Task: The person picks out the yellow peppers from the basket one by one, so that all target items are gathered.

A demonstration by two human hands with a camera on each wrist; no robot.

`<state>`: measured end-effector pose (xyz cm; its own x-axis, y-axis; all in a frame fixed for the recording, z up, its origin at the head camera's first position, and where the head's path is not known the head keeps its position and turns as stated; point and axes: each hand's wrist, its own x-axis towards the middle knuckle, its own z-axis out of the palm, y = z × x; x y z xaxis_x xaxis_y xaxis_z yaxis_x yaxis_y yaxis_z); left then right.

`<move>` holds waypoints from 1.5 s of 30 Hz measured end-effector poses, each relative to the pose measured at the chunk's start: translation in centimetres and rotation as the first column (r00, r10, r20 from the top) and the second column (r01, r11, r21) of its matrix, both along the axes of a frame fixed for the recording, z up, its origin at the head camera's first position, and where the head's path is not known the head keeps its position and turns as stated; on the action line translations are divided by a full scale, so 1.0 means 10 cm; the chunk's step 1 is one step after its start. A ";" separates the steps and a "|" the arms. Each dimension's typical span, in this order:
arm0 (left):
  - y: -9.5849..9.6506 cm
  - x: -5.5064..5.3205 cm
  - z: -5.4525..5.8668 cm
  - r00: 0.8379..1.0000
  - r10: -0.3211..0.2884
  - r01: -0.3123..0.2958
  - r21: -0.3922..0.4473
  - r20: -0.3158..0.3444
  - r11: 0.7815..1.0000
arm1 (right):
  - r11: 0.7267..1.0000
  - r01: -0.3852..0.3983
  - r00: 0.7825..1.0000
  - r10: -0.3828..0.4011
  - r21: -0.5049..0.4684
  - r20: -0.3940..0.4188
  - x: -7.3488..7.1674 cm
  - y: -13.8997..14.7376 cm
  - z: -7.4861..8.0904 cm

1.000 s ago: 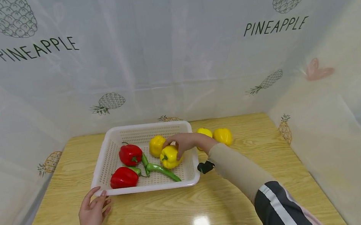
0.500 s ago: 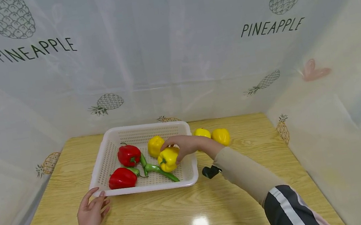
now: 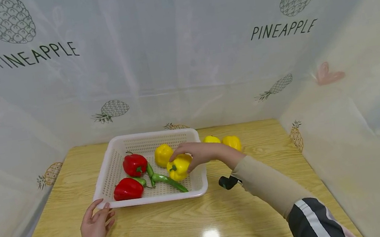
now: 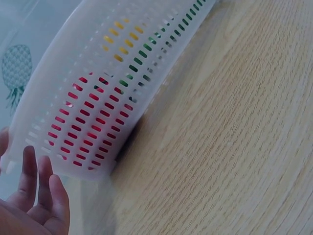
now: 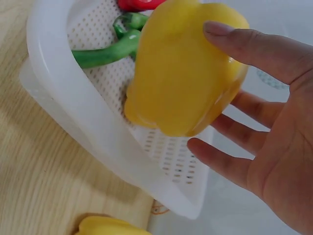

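In the head view my right hand (image 3: 196, 152) grips a yellow bell pepper (image 3: 178, 169), thumb on one side and fingers on the other, inside the right part of a white plastic basket (image 3: 157, 198). The right wrist view has the same bell pepper (image 5: 188, 73) large between thumb and fingers. Just behind it in the basket sits another yellow bell pepper (image 3: 163, 155). My left hand (image 3: 93, 225) pinches the rim at the basket's front left corner; its other fingers hang loose beside the perforated wall (image 4: 98, 122).
Two red bell peppers (image 3: 128, 188) lie in the basket's left part, beside long green peppers (image 3: 169, 181). On the wooden table (image 3: 162, 231), right of the basket, are two more yellow bell peppers (image 3: 231, 142). A pineapple-print sheet (image 3: 152, 59) hangs behind and at both sides.
My right hand and the yellow bell pepper have shifted slightly right relative to the basket, and the right forearm has swung right. The left hand stays at the basket's corner.
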<state>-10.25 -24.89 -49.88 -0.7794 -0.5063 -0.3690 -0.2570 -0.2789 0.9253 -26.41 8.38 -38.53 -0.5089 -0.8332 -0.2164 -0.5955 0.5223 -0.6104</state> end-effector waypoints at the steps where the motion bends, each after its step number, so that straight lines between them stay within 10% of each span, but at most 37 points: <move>1: 0.00 0.00 0.00 1.000 0.001 -0.001 0.000 0.001 1.000 | 1.000 -0.004 1.000 0.004 0.006 -0.003 0.01 0.02 0.01; 24: -0.02 -0.01 0.00 1.000 -0.007 0.006 -0.008 -0.022 1.000 | 0.988 0.132 0.989 -0.124 -0.084 0.084 0.07 0.54 0.16; 45: 0.00 -0.01 -0.03 1.000 0.004 -0.004 -0.005 -0.023 1.000 | 0.961 0.220 0.971 -0.200 -0.165 0.131 0.15 1.15 -0.05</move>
<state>-10.30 -24.91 -50.19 -0.7858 -0.5112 -0.3482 -0.2345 -0.2747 0.9325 -24.94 19.88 -39.07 -0.6574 -0.7402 -0.1410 -0.4064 0.5059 -0.7608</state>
